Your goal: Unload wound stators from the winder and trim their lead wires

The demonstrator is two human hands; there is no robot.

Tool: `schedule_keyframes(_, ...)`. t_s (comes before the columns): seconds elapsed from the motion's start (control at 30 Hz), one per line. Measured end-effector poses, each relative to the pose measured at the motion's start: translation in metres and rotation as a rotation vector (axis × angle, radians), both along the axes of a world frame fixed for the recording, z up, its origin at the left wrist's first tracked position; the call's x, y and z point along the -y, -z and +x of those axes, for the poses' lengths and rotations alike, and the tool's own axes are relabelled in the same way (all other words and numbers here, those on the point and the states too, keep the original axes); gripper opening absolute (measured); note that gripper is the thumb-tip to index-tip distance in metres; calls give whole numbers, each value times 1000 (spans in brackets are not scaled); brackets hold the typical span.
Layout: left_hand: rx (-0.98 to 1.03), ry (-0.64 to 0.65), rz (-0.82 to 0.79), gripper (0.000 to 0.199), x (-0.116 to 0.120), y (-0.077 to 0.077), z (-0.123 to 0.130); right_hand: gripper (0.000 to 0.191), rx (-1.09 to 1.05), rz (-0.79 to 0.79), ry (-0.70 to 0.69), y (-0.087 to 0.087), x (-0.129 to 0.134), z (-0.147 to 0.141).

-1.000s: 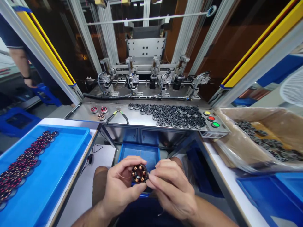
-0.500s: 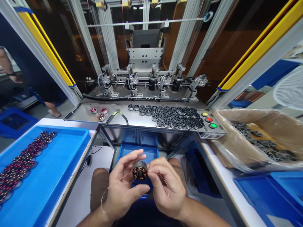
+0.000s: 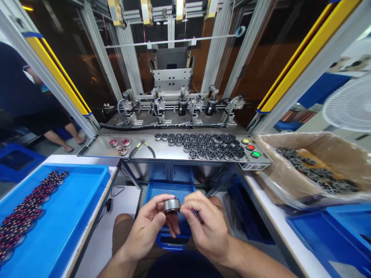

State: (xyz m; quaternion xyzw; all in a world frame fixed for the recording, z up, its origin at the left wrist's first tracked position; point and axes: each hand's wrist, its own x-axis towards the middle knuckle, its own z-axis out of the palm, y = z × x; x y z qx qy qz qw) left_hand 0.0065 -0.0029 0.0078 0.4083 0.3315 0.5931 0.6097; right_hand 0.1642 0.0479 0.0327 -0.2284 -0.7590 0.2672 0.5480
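My left hand (image 3: 146, 227) grips a wound motor stator (image 3: 172, 204) between thumb and fingers, above my lap. The stator's grey metal side faces me, and its copper windings show only along the lower edge. My right hand (image 3: 204, 220) is closed in a pinch at the stator's right side, on a thin copper wire that the fingers now mostly hide. On the metal ledge ahead lie green-and-black pliers (image 3: 142, 148), spread apart. Left of them sit a few stators with red and copper windings (image 3: 123, 150).
Rows of bare stators (image 3: 203, 144) cover the ledge, beside push buttons (image 3: 251, 147). Behind stands a winding machine (image 3: 174, 85). A blue tray (image 3: 72, 200) of wound stators is at left, a plastic-lined carton (image 3: 278, 185) at right. Another person (image 3: 17, 81) stands far left.
The stator has been turned in my left hand, so its side now faces me instead of its copper-wound face. My left thumb has closed onto it. The view has shifted slightly.
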Motion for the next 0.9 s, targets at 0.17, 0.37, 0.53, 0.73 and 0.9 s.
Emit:
schedule_keyframes(0.17, 35, 6, 98, 28, 2, 1, -4, 14, -25, -50, 16, -4, -2, 0)
schedule_keyframes(0.37, 31, -103, 203, 20, 5, -5, -3, 17, -42, -105, -44, -10, -4, 1)
schedule_keyframes(0.53, 119, -137, 149, 49, 5, -10, 3, 12, 16, 40, -104, -10, -5, 7)
schedule_keyframes(0.73, 182, 295, -116, 44, 1, -11, 3, 10, 121, 245, -67, -9, -6, 14)
schedule_keyframes(0.9, 183, 195, -106, 29, -1, -9, 4, 12, 130, 236, -41, -11, -4, 14)
